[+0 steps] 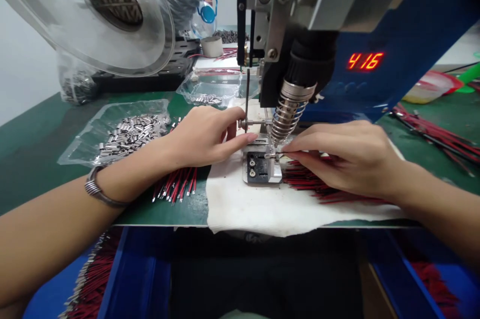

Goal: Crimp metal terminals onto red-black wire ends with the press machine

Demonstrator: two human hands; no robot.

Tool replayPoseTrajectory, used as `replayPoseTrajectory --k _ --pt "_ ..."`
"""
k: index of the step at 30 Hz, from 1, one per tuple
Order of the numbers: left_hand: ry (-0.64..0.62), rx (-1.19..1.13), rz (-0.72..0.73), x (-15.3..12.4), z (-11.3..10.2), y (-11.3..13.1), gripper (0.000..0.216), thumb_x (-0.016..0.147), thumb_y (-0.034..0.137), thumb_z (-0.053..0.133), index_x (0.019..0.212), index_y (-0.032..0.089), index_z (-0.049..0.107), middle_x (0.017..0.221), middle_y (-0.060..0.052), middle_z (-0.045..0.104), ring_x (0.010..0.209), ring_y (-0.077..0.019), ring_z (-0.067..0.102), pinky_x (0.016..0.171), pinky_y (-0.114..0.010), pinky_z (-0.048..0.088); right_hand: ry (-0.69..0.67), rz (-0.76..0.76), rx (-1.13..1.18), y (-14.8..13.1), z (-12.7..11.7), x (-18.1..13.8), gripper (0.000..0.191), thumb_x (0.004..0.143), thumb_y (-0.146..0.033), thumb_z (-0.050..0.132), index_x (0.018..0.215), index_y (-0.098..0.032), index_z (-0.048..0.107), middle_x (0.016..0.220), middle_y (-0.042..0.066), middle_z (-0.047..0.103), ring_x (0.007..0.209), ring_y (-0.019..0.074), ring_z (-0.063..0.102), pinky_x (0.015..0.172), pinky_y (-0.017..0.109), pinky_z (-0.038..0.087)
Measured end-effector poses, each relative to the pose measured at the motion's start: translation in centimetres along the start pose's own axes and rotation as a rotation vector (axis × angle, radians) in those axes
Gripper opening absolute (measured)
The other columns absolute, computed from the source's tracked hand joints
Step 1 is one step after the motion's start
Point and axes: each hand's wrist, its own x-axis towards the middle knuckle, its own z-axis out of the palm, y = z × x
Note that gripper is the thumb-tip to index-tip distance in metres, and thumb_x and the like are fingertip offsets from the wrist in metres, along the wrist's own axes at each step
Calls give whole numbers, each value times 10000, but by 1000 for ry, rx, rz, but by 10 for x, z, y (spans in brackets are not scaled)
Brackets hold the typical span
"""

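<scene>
My left hand (204,135) rests on the green bench with its fingers curled together, thumb and fingertips against the small metal fixture (261,165) under the machine head; what they pinch is too small to name. My right hand (343,155) pinches a thin wire (287,153) and holds its tip at the fixture, below the coiled spring nozzle (289,111). A pile of red wires (176,185) lies under my left wrist. More red wires (317,184) lie under my right hand on a white cloth (262,206).
A clear bag of small metal sleeves (129,131) lies left of my left hand. A transparent reel (105,9) hangs at top left. The blue machine (393,49) shows 416 on a red display (365,61). Blue bins (97,279) below the bench edge hold finished wires.
</scene>
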Motion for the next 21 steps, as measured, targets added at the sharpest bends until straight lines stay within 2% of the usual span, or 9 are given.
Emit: replayPoseTrajectory --k 7,21 --pt "0 -16 12 0 -1 -1 399 938 568 468 770 207 497 654 -9 665 544 -154 557 555 -306 326 16 4 47 -2 3 3 115 918 -119 632 965 -185 715 864 34 791 735 161 747 656 267 565" --pt "-5 -28 39 0 -1 -4 410 937 573 499 792 190 514 661 -8 678 538 -149 566 559 -285 332 -28 46 50 -5 0 3 129 941 -145 608 986 -154 728 902 70 787 724 157 728 608 267 532"
